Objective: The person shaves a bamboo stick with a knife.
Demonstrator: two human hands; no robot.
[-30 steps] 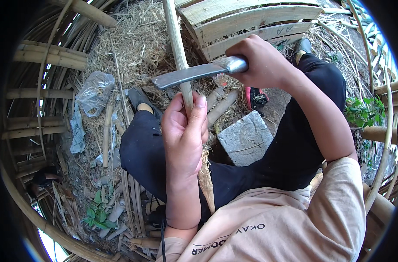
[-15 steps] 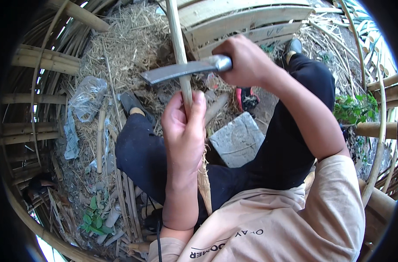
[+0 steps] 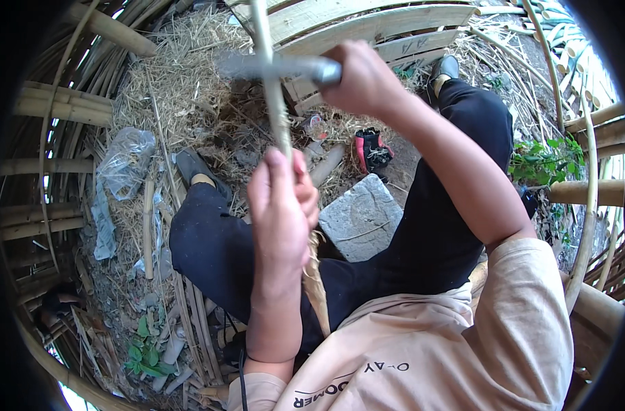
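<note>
My left hand (image 3: 282, 216) is wrapped round a long pale wooden stick (image 3: 278, 116), its fingers closed. Above the hand the stick runs up past the frame's top edge. Its lower end, tapered and with ragged fibres (image 3: 316, 291), hangs below my wrist over my lap. My right hand (image 3: 364, 79) grips the handle of a broad-bladed knife (image 3: 258, 67), whose blade is smeared by motion. The blade lies across the stick, well beyond my left hand. Whether its edge bites into the wood, I cannot tell.
A grey stone block (image 3: 362, 218) lies between my legs, with a red and black glove-like item (image 3: 373, 151) beyond it. A slatted wooden crate (image 3: 367, 31) stands ahead. Clear plastic (image 3: 127, 161) lies on straw at left. Bamboo poles (image 3: 590, 192) frame the right side.
The knife has moved farther away along the stick, and its blade is now blurred. My left hand's thumb and fingers have shifted round the stick. The whole view has moved slightly.
</note>
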